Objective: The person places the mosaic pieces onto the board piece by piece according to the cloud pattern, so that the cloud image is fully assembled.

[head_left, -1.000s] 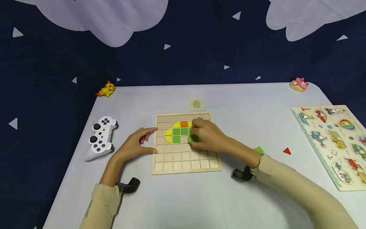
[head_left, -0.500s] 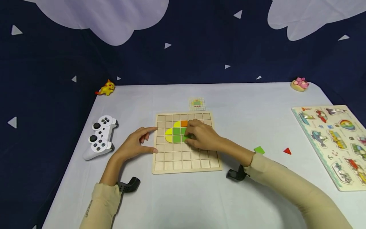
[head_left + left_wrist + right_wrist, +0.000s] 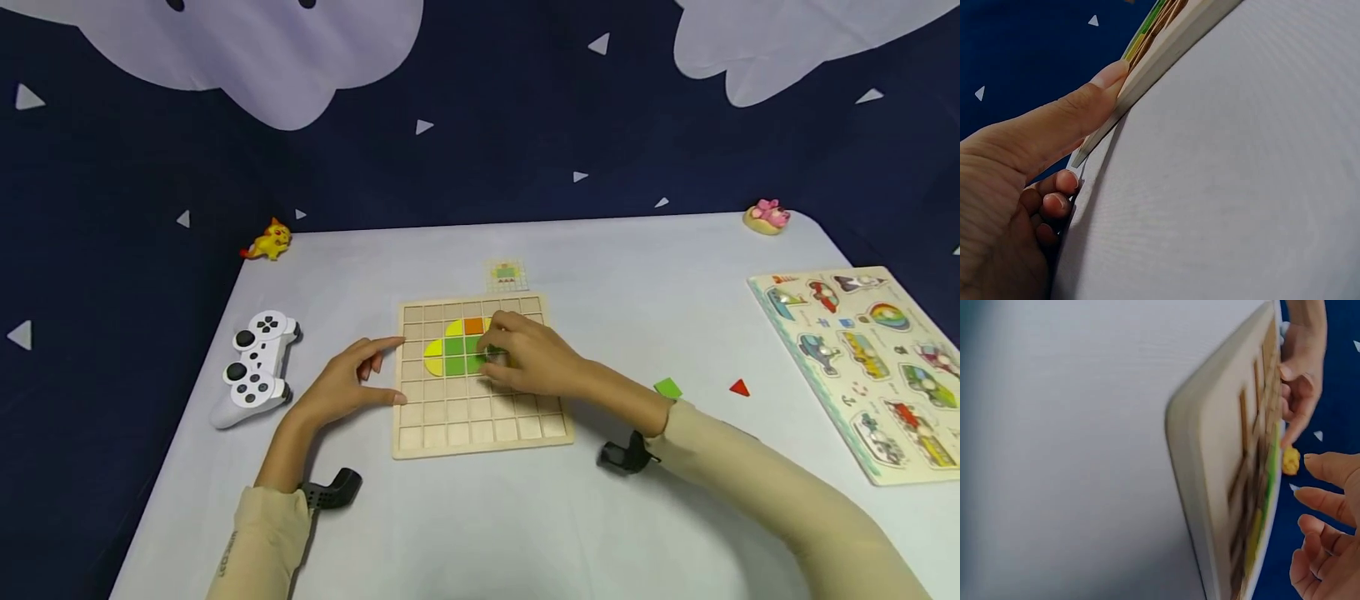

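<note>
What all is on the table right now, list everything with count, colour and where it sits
Grid board: 1, pale wood, table centre.
Tiles: several, yellow, green and one orange, upper middle cells of the board.
Pattern card: 1, small, pale, just behind the board.
Controller: 1, white with black buttons, left of the board.
Green piece: 1, loose, right of the board.
Red triangle: 1, right of the green piece.
Picture puzzle: 1, multicoloured, right edge.
Yellow figure: 1, far left corner.
Pink figure: 1, far right corner.
Table: 1, white.
Left hand: thumb and fingers at the board's left edge.
Right hand: over the tiles, fingertips on a green one.
</note>
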### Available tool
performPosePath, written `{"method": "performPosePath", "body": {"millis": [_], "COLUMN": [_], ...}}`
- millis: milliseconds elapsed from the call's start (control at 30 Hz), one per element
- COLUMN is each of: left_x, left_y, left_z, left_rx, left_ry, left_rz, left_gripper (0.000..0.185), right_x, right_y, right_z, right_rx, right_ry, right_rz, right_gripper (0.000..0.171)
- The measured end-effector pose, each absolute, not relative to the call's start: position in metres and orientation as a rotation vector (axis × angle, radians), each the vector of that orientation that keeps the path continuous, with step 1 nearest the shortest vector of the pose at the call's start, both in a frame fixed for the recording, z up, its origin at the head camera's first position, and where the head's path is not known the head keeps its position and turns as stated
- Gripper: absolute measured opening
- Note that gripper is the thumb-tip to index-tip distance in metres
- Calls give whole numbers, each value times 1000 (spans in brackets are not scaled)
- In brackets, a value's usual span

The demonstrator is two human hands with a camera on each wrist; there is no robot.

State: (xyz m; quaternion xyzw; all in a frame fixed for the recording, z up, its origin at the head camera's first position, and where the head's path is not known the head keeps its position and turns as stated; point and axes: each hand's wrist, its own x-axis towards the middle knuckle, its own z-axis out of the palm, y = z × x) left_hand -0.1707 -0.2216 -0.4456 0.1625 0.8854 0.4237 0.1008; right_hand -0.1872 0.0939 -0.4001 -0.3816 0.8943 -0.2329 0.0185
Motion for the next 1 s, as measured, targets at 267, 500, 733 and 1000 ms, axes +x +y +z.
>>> {"method": "performPosePath", "body": {"millis": [267, 500, 733, 1000], "left_x": [-170, -170, -170, -170], "left_y": [-224, -223, -223, -223], "left_z": [-446, -445, -443, -444], "left_rx": [473, 468, 468, 482], "left_ry": [2614, 2609, 2624, 2614], "left_rz": [1254, 1262, 1250, 1256], "left_gripper": [81, 81, 81, 80], "right_x": [-175, -157, -143, -136], "right_y": [152, 211, 258, 294], "right_z": [-392, -396, -394, -397], "right_rx": [-1119, -965, -918, -851], "right_ry": [2845, 2901, 2934, 2954], "right_rz": [-734, -616, -592, -593], "right_gripper": [23, 27, 33, 36]}}
